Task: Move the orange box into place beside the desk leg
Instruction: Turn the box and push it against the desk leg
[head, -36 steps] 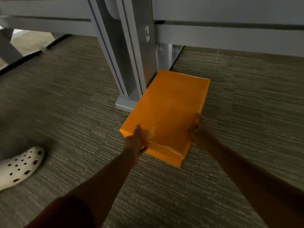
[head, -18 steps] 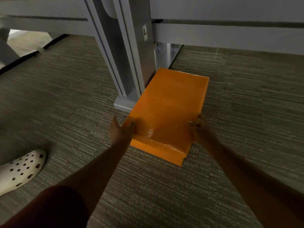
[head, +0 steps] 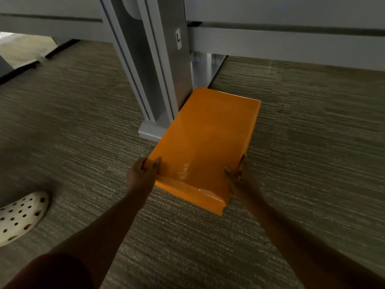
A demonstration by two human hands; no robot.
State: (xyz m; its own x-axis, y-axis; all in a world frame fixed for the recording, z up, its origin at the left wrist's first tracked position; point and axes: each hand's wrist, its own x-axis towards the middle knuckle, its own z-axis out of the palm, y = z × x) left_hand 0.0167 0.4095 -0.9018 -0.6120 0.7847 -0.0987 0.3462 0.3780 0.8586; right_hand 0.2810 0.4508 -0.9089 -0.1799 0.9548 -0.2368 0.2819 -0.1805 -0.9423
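Observation:
The orange box (head: 206, 142) lies flat on the carpet, long and glossy, its far left edge against the grey desk leg (head: 158, 80) and the leg's foot plate (head: 150, 130). My left hand (head: 142, 177) grips the box's near left corner, thumb on top. My right hand (head: 239, 176) presses against the near right side, fingers along the edge. Both forearms reach in from the bottom of the view.
Grey desk beams (head: 291, 40) run across the top. Striped carpet (head: 312, 132) spreads to both sides of the box. A white perforated clog (head: 19, 215) is on a foot at the lower left. A dark floor rail (head: 20, 69) lies at far left.
My left hand had come off the box half a second ago and now grips its near left corner again. The box has slid slightly further along the desk leg.

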